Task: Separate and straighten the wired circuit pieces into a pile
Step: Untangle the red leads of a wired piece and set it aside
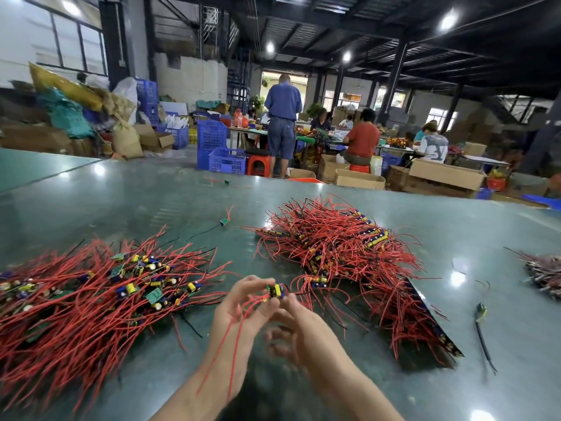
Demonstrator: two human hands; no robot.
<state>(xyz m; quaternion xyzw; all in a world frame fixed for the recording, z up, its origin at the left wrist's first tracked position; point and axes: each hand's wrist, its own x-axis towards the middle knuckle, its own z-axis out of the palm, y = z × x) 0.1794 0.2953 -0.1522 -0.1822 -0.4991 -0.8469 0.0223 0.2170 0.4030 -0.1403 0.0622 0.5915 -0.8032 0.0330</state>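
Both hands meet low at six o'clock: the left hand (243, 302) pinches one circuit piece (275, 290), its red wires trailing down; the right hand (299, 326) blurs beside it, grip unclear. Straightening seems underway; next, probably onto the nine o'clock pile (91, 293) on the counter (136, 202).

Two hands (239, 305) (300, 326), three wire piles (91, 299) (343, 253) (543, 273), three stray pieces (224, 221) (227, 182) (481, 311).

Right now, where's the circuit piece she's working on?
In the head view, the circuit piece is low centre, pinched between the left hand and right hand, above the table, between the two red wire piles.
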